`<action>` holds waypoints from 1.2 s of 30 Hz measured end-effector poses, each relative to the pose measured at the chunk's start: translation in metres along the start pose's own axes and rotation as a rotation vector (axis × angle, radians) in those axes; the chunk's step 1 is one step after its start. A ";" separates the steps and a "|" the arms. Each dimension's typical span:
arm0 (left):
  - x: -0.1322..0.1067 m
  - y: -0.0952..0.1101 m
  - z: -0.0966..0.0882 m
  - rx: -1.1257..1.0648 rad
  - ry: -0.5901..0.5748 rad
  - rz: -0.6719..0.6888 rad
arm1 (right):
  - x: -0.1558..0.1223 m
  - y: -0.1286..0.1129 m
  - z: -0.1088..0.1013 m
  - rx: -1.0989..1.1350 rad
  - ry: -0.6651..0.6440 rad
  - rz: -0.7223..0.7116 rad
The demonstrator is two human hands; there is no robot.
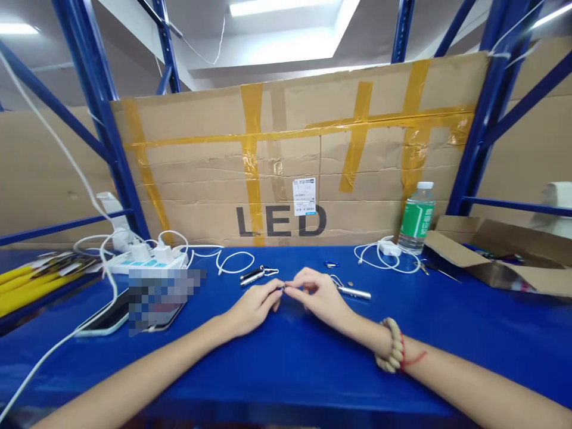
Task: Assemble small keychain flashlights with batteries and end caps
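My left hand (pixel 257 307) and my right hand (pixel 319 295) meet above the middle of the blue table, fingertips pinched together. Between them is a tiny dark, shiny piece (pixel 283 289), mostly covered by the fingers and too small to name. Just behind my left hand lie slim silver and black penlight-like tubes (pixel 253 276) with a small clip or chain. A similar silver tube (pixel 354 292) with a loop of cord lies beside my right hand. Farther back rests a small blue clip-like item (pixel 331 264), and a little round piece (pixel 350 284) sits near the silver tube.
At left stand a white power strip (pixel 149 262) with plugs and cables, phones (pixel 109 313), and yellow-handled items (pixel 40 280). At right are a white charger cable (pixel 379 253), a water bottle (pixel 417 218), pointed tools (pixel 440 271) and an open cardboard box (pixel 504 274). A cardboard panel (pixel 201 173) closes the back.
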State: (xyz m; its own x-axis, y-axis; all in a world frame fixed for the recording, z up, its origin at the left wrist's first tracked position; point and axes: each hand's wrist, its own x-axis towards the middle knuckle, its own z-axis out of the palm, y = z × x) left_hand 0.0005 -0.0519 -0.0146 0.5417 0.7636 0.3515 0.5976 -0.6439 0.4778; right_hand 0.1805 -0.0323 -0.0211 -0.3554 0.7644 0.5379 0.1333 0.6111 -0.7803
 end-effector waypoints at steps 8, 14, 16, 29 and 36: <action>-0.012 0.009 -0.001 0.264 0.026 -0.060 | 0.001 0.007 -0.003 -0.130 -0.073 -0.150; -0.015 0.023 -0.007 0.348 -0.024 -0.055 | 0.000 0.011 -0.011 -0.224 -0.099 -0.266; -0.009 0.023 -0.005 0.348 -0.018 -0.036 | 0.003 0.014 -0.017 -0.235 -0.105 -0.312; 0.029 -0.008 0.010 0.073 -0.076 -0.051 | 0.015 0.028 -0.037 -0.512 -0.093 -0.392; 0.019 -0.007 0.007 0.043 -0.088 -0.036 | 0.009 0.024 -0.033 -0.616 -0.107 -0.517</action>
State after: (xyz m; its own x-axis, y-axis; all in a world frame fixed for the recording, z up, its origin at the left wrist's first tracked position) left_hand 0.0106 -0.0329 -0.0167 0.5683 0.7801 0.2616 0.6411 -0.6191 0.4535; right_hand 0.2113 -0.0042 -0.0243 -0.5943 0.3493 0.7245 0.4022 0.9091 -0.1084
